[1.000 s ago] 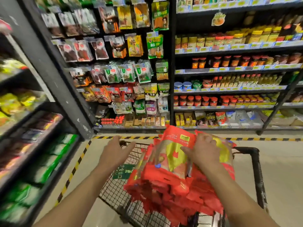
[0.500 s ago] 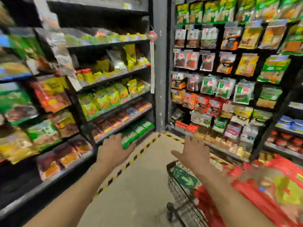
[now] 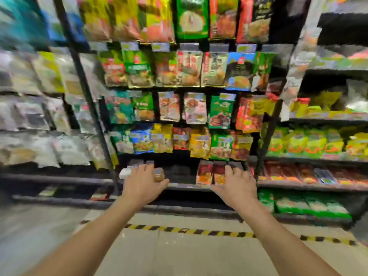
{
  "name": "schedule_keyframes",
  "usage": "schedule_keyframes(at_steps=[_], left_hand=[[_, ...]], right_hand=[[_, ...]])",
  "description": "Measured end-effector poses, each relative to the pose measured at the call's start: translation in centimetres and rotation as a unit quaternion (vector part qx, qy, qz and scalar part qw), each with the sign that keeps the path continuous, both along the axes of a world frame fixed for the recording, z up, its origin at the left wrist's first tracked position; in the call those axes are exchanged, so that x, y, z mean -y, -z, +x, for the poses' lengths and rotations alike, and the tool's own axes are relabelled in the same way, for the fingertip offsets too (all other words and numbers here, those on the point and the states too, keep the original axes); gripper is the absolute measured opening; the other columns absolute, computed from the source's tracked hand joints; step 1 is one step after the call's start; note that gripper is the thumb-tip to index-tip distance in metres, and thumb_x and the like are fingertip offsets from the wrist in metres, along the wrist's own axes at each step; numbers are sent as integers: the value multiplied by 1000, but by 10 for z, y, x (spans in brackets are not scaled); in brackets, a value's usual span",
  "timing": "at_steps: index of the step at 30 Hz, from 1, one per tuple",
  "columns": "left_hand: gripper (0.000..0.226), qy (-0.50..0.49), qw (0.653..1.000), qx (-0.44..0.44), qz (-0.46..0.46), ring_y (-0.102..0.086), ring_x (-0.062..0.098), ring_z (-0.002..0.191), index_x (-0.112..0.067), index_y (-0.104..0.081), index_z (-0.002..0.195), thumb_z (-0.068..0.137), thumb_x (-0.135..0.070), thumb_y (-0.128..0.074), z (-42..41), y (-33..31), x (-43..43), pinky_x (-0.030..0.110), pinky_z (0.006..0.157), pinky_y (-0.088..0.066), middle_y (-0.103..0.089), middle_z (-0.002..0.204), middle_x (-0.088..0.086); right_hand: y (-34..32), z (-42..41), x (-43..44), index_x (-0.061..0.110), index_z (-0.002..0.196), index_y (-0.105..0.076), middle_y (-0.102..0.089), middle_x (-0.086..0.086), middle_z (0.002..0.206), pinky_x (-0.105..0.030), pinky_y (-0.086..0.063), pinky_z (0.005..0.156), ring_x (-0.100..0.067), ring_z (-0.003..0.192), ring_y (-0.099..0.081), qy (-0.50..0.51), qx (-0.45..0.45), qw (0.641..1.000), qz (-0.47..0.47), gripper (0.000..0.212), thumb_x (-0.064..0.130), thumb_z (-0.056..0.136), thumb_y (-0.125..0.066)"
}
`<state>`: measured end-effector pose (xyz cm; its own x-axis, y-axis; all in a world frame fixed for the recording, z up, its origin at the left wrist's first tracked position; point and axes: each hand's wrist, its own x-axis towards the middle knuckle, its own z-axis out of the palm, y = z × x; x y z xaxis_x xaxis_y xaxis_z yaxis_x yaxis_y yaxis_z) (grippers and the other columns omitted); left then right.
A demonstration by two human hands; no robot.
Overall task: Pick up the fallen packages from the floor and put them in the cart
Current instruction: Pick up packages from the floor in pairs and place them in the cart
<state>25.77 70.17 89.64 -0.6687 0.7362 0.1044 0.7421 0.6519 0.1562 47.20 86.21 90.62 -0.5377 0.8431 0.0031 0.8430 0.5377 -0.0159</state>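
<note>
My left hand [image 3: 143,183] and my right hand [image 3: 237,187] are both stretched out in front of me at about the same height, palms down, fingers relaxed, holding nothing. They hang in the air in front of a shelf rack full of hanging snack bags [image 3: 191,108]. Neither the cart nor its red packages are in view. No fallen package shows on the visible strip of floor [image 3: 179,253]. The picture is blurred by motion.
Dark store shelving fills the view: pale bags on the left [image 3: 39,140], yellow and green bags on the right [image 3: 310,144], small packs on the low shelf [image 3: 205,174]. A yellow-and-black striped line [image 3: 199,232] runs across the beige floor before the shelves.
My view has swung left, away from the cart, which has left the picture. My right hand let go of the red packages in the cart; both hands are now empty and out front.
</note>
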Motion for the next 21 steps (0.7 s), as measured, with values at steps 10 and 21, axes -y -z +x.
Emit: schedule_keyframes(at_steps=[10, 21], left_hand=[[87, -308, 951, 22, -31, -45, 33, 148, -20, -41, 160, 96, -79, -47, -121, 11, 165, 48, 117, -45, -47, 163, 7], [88, -560, 825, 31, -67, -44, 33, 150, -22, -37, 164, 97, -79, -45, -117, 26, 306, 49, 115, -45, -42, 168, 6]], right_hand=[[13, -248, 74, 20, 166, -29, -43, -11, 163, -51, -46, 113, -37, 147, -44, -305, -5, 952, -9, 96, 83, 95, -47], [38, -393, 207, 20, 163, -31, -43, -13, 163, -53, -39, 118, -39, 149, -41, -552, 24, 832, -49, 91, 79, 98, -49]])
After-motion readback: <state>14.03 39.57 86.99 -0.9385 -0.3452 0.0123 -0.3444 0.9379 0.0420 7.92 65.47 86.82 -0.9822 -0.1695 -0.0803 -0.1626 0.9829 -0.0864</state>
